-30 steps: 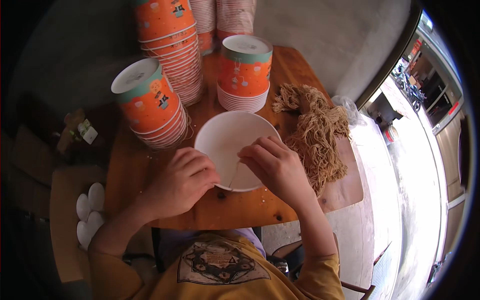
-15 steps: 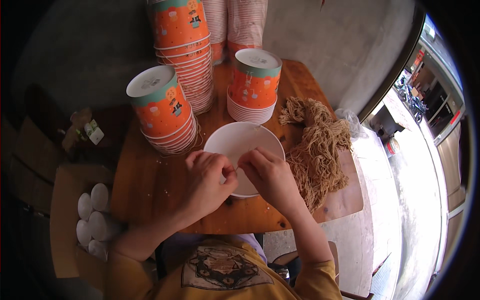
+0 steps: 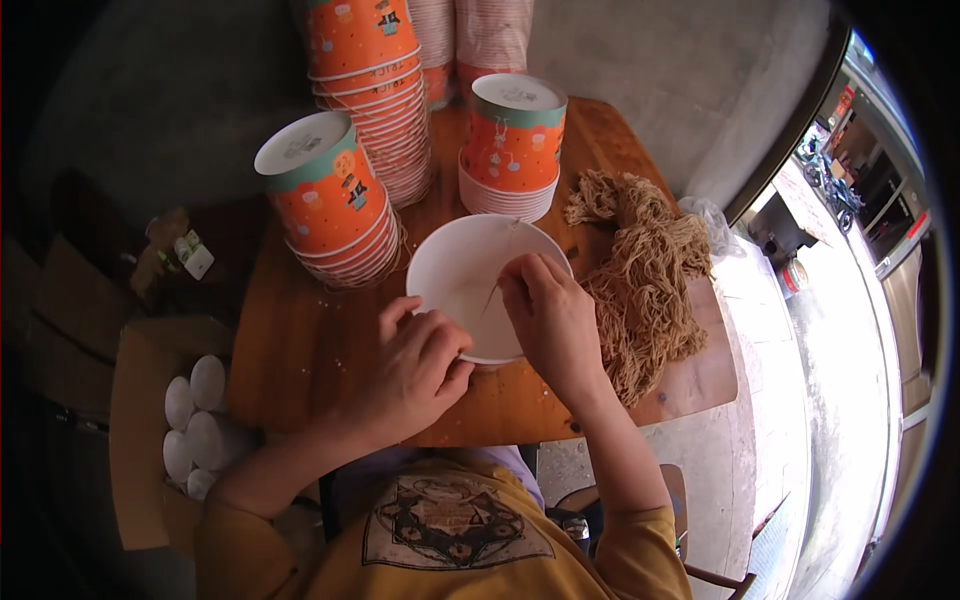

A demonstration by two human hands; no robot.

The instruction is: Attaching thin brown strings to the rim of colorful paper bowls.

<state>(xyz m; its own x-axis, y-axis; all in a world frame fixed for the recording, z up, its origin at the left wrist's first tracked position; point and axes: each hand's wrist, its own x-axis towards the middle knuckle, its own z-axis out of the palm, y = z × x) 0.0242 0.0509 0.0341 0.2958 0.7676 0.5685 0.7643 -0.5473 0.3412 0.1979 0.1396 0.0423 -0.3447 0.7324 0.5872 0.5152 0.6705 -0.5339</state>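
Note:
A paper bucket [image 3: 440,265], white inside, stands mouth up on the table in front of me. A thin cord [image 3: 489,301] hangs down inside its mouth, its upper end pinched between the thumb and fingers of my right hand [image 3: 550,318]. My left hand [image 3: 420,368] is closed at the near left rim of the bucket, thumb low on the outside and fingers curled beside the edge. To the right of the bucket lies a loose bundle of tan cord [image 3: 650,280].
Upside-down stacks of orange buckets stand beyond: left [image 3: 325,205], right [image 3: 510,145] and a tall one [image 3: 365,60] at the back. A cardboard box [image 3: 145,440] at the lower left holds several white rolls [image 3: 208,382]. The wooden table's [image 3: 310,370] near edge runs before me.
My hands have moved apart. The right one has lifted away over the bucket with the cord, while the left has come down to the near rim. The whole view has shifted slightly.

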